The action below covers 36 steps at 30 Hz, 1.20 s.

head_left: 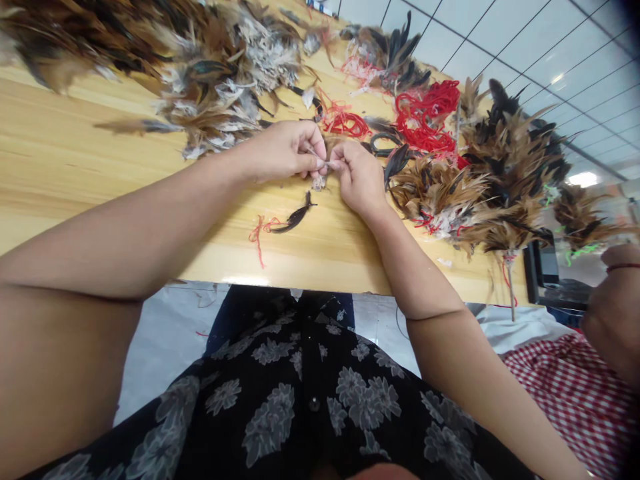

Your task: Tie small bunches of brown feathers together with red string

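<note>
My left hand (295, 150) and my right hand (359, 175) meet over the middle of the wooden table, fingertips almost touching. Closed fingers of my left hand pinch a small feather bunch (319, 181), whose pale fluffy base pokes out below them. My right hand is closed too, thumb and forefinger pinching a thin pale strand that runs between the hands; whether it is thread or quill I cannot tell. A loose dark feather (299, 217) lies on the table just below, beside a tangle of red thread (258, 237).
Big piles of brown feathers (220, 73) cover the table's far left. Red cord (427, 117) and black-handled scissors (385, 141) lie beyond my right hand. Tied feather bundles (440, 193) and a feather duster on a stick (510, 287) stand right. Another person's arm (613, 313) is at far right.
</note>
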### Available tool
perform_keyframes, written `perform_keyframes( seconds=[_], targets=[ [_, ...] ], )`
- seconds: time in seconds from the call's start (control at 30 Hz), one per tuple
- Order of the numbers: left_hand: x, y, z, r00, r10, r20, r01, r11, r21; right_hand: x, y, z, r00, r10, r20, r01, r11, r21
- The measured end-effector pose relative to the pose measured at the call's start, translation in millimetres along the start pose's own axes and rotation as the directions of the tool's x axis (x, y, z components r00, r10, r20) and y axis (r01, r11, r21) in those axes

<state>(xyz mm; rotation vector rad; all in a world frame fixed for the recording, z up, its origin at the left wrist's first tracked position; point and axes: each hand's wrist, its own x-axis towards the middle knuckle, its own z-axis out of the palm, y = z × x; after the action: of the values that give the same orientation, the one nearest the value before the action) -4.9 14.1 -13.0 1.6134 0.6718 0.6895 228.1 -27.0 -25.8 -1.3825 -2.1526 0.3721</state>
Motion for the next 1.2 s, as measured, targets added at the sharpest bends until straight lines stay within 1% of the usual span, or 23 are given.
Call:
perform_keyframes(
  seconds=[0.13, 0.23, 0.33, 0.47, 0.6, 0.7, 0.8, 1.0, 1.1, 1.2],
  targets=[
    [-3, 3, 2, 0.998, -0.01, -0.057, 0.009, 1.0, -0.028, -6, -18, -9, 0.998, -0.048, 0.043, 0.053, 0.992, -0.112],
    [-3, 2, 5, 0.995, -0.004, -0.095, -0.004, 0.997, -0.081, -8, -24, -11, 0.996, -0.079, 0.049, 0.086, 0.98, -0.178],
    [-2, 3, 7, 0.99, -0.026, -0.136, 0.009, 0.992, -0.125, -8, -21, -7, 0.998, -0.069, 0.008, 0.069, 0.992, -0.108],
    [-2, 6, 8, 0.985, -0.043, -0.168, 0.022, 0.992, -0.12, -4, -8, 2, 0.997, 0.001, -0.074, 0.001, 1.0, 0.03],
    [-2, 6, 9, 0.991, 0.011, -0.136, -0.015, 1.0, -0.025, 2, 7, 6, 0.993, 0.035, -0.11, -0.016, 0.985, 0.172],
    [-2, 5, 12, 0.992, 0.032, -0.123, -0.025, 0.998, 0.061, 4, 10, 6, 0.995, 0.048, -0.092, -0.027, 0.977, 0.213],
    [-2, 5, 15, 0.991, 0.039, -0.131, -0.022, 0.991, 0.135, 4, 9, 7, 0.996, 0.051, -0.069, -0.036, 0.98, 0.196],
    [-7, 12, 23, 0.98, 0.107, -0.167, -0.059, 0.962, 0.268, 3, 14, 10, 0.997, 0.057, -0.059, -0.048, 0.988, 0.148],
    [-9, 14, 26, 0.974, 0.124, -0.188, -0.062, 0.949, 0.308, 3, 15, 11, 0.997, 0.054, -0.054, -0.046, 0.99, 0.133],
    [-9, 12, 25, 0.974, 0.14, -0.178, -0.079, 0.946, 0.315, 3, 13, 12, 0.998, 0.066, -0.023, -0.063, 0.99, 0.124]
  ],
)
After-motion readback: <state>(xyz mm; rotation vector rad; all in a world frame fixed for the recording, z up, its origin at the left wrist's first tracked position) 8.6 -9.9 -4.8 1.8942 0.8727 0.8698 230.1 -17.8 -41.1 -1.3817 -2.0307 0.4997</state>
